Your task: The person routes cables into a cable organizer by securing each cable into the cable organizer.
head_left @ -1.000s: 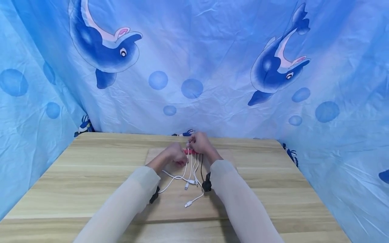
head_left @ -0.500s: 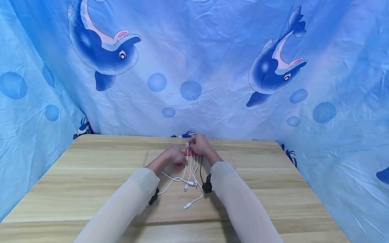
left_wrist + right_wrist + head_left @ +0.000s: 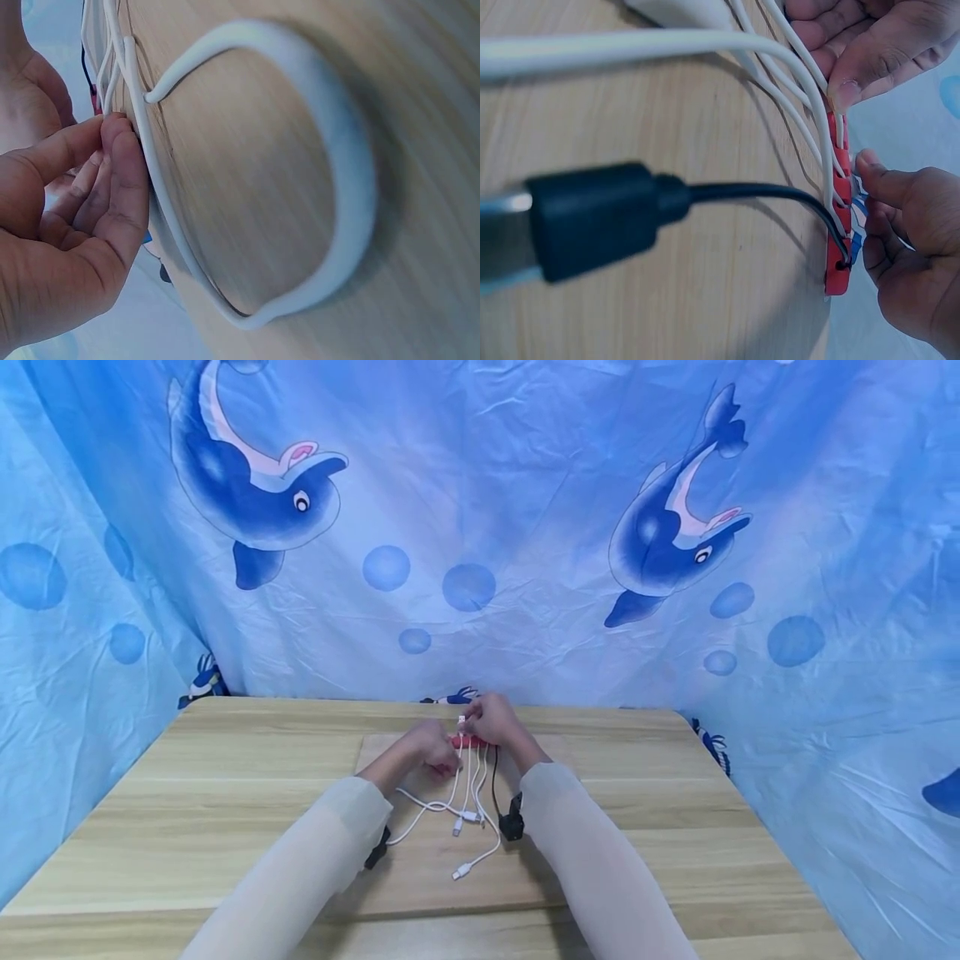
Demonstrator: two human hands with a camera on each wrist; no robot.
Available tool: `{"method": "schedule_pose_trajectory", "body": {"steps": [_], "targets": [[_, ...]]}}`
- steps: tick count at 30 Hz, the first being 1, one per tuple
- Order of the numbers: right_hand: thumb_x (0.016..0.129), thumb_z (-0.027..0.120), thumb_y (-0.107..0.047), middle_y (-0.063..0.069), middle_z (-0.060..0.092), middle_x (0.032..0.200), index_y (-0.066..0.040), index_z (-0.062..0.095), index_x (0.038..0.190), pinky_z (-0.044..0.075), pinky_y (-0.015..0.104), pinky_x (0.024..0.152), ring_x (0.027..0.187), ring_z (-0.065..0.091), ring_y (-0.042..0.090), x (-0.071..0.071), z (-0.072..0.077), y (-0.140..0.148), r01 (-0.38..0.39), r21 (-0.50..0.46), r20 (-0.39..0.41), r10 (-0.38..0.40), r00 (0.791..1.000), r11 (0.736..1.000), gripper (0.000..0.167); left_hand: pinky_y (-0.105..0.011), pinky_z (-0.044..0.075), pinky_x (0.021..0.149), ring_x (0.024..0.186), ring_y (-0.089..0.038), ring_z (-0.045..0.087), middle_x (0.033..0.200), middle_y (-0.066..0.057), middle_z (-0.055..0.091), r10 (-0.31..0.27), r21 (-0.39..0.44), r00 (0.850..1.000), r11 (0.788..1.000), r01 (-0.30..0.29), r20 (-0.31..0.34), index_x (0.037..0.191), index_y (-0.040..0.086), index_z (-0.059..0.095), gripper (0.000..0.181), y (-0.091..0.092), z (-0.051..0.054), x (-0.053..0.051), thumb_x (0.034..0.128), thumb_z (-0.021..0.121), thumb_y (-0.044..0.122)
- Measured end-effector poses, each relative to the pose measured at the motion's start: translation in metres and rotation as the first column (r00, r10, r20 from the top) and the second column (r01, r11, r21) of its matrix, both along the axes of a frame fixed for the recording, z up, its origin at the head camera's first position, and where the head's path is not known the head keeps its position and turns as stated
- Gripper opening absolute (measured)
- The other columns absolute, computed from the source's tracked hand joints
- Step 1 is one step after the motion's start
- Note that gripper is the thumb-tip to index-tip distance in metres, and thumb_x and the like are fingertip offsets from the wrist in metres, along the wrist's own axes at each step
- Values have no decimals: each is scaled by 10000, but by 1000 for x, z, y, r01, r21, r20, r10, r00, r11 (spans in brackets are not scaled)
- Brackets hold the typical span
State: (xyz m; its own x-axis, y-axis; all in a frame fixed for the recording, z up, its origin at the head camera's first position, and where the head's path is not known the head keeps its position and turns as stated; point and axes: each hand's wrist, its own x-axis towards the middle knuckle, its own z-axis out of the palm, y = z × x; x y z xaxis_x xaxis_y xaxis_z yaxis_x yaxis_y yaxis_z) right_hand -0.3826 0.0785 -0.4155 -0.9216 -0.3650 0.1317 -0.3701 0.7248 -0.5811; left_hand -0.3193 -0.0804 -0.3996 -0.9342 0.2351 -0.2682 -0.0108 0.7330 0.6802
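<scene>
A red cable clip strip stands near the far edge of the wooden board. Several white cables and one black cable run through its slots. My left hand is on the near side of the strip, pinching a white cable between thumb and forefinger. Behind the strip, my right hand pinches the end of a white cable, with its white USB plug showing to the left of the fingers. In the right wrist view the right fingertips mostly hide that plug.
Loose white connectors lie on the board in front of the strip. A black plug is close to the right wrist camera. A white cable loop curves below the left hand. A blue dolphin curtain hangs behind the table.
The head view has tilted up slightly, so everything sits a little lower. More of the white USB plug shows beside the right fingers. Both hands stay almost in place.
</scene>
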Motion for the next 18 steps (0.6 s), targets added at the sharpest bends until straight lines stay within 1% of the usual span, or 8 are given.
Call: {"method": "schedule_pose_trajectory", "body": {"steps": [2,5,8,10,12,16,18], "targets": [[898,784,-118,34,752,865,-42,788,1020,540,245,696,779,639,132,0,0,1,2,-9,12,-2,1000,1000,144,-235,575,558,537,-129,637,628,-61,694,4,16,1000,1000,-4,11,681,25,715,149,0,0,0,815,778,8],[898,795,-132,41,747,864,-30,780,1051,524,237,675,754,623,123,0,2,2,6,-29,25,-6,1000,1000,184,-247,587,576,549,-133,653,649,-73,710,10,17,1000,1000,-11,26,707,17,727,145,0,2,0,842,777,30],[926,769,-137,49,745,895,-30,781,1049,527,242,680,764,624,130,0,4,3,1,-32,5,-1,1000,999,163,-251,592,598,569,-141,673,666,-72,722,5,-23,1000,1000,-4,18,721,24,741,158,-1,4,1,855,796,86],[946,751,-144,52,753,927,-39,787,1032,540,259,713,801,639,145,1,6,4,-4,-21,-17,4,1000,1000,141,-259,599,612,589,-154,688,679,-78,728,-4,-25,1000,1000,5,17,732,24,742,161,-3,5,1,858,804,104],[963,730,-143,56,761,960,-46,792,1017,562,285,768,858,666,167,2,7,6,-14,-9,-35,13,999,1000,127,-267,603,616,599,-168,696,684,-88,729,-12,-10,1000,1000,13,14,734,16,738,166,-5,6,2,857,808,103],[985,701,-142,72,765,1022,-36,784,1046,583,340,864,964,697,213,4,11,12,-26,-13,-28,26,999,1000,148,-265,596,610,610,-164,698,685,-77,731,-43,-13,999,999,43,-19,728,23,744,178,-12,7,5,865,795,123],[999,680,-146,79,765,1036,-19,774,1076,585,352,874,969,698,221,5,14,15,-31,-25,-23,30,999,999,176,-269,593,617,625,-167,703,697,-70,736,-61,-29,997,998,59,-46,738,23,754,186,-16,9,7,877,779,143]]}}
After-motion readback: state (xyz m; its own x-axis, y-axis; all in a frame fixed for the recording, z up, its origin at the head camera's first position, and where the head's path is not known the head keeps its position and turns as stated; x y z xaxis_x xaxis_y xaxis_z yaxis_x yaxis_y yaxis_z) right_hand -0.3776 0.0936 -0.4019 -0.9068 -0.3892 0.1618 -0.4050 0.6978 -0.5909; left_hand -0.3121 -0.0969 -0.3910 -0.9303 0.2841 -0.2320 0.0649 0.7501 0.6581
